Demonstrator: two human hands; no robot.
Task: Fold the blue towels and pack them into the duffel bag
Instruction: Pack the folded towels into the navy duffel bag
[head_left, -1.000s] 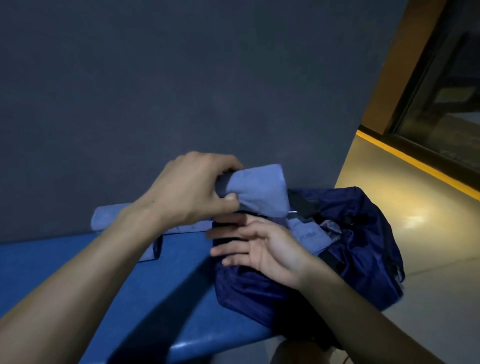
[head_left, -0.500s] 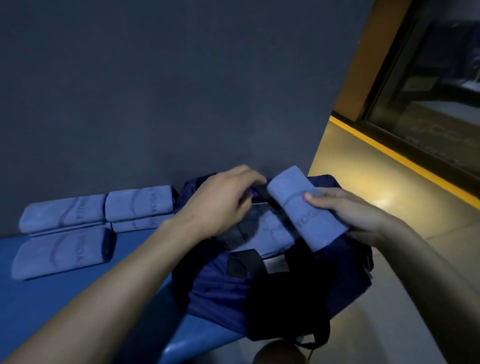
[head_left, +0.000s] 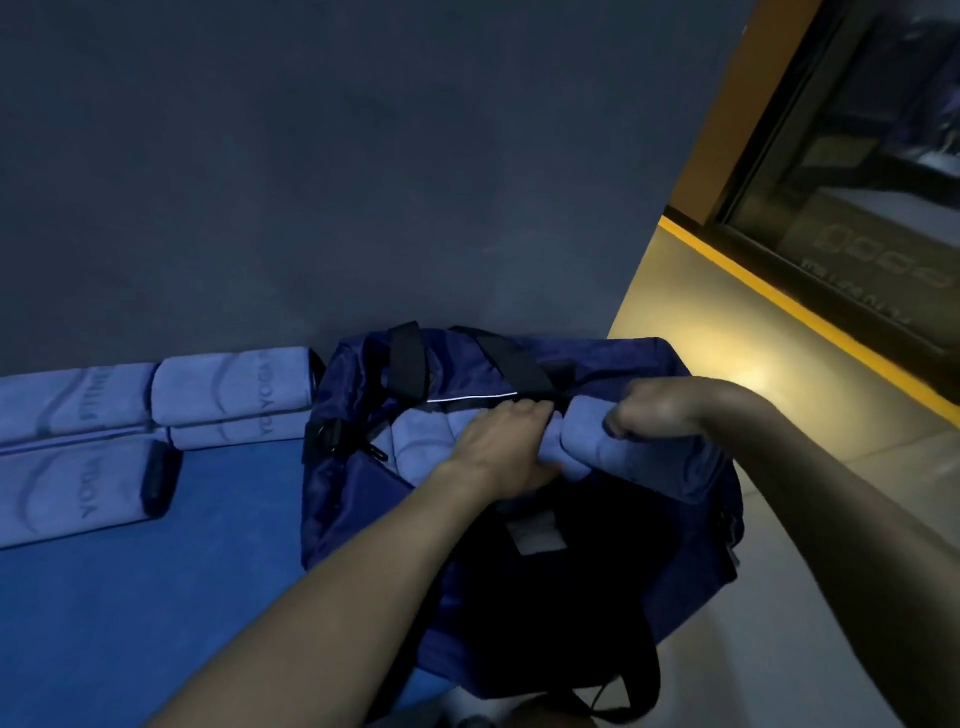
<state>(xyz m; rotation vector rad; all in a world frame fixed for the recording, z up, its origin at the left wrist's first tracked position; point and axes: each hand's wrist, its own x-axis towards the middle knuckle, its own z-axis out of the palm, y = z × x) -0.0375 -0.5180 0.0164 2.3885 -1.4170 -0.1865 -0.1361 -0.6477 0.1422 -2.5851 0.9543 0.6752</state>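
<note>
A navy duffel bag (head_left: 363, 499) lies open on the right end of a blue bench (head_left: 156, 597). Inside its mouth a folded blue towel (head_left: 415, 436) is packed at the left. A second rolled blue towel (head_left: 592, 441) sits in the opening on the right. My left hand (head_left: 498, 447) grips the left end of this towel. My right hand (head_left: 660, 410) curls over its top right and holds it down. Three more folded blue towels printed YOGA, among them one by the bag (head_left: 234, 384) and one in front (head_left: 67, 493), lie on the bench to the left.
A dark grey wall (head_left: 363, 182) rises right behind the bench. To the right is a pale floor (head_left: 701, 322) with a yellow strip and a dark glass door (head_left: 857, 156). The bag overhangs the bench's right edge.
The rolled towel went from above the bag down into its opening. My left hand shifted from the bag's rim onto the towel, and my right hand now closes over the towel's top.
</note>
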